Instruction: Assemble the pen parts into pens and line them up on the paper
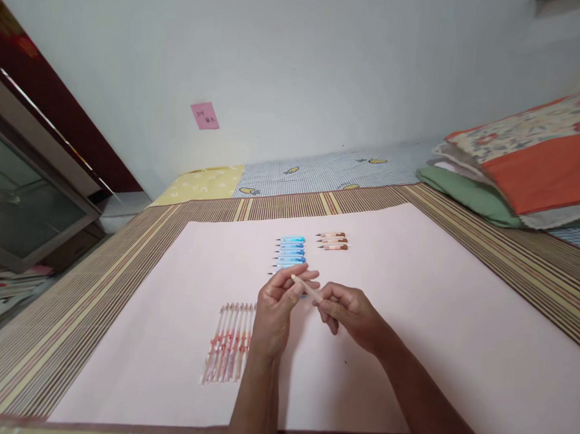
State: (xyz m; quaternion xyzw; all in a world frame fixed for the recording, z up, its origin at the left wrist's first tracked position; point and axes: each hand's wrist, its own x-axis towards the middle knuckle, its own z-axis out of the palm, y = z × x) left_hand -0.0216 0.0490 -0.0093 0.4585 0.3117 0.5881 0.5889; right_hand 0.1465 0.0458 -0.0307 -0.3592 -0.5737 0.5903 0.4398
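Above the pink sheet, my left hand (280,302) has its thumb against one end of a slim, pale, pen-shaped piece (307,288), with the fingers behind it. My right hand (348,311) pinches the other end, its fingers closed. The piece slants down to the right; whether it is a whole pen or only a barrel I cannot tell. Just behind my hands lies a column of blue pens (290,251) with dark tips pointing left, the nearest partly hidden. Several clear pens with pink and red patterns (229,343) lie side by side, left of my left wrist, which covers some.
Three brown-and-cream pens (335,241) lie right of the blue ones. The large pink sheet (458,355) rests on a striped mat (96,297). Folded bedding (540,165) is piled at the back right. A pink note (204,115) sticks to the wall.
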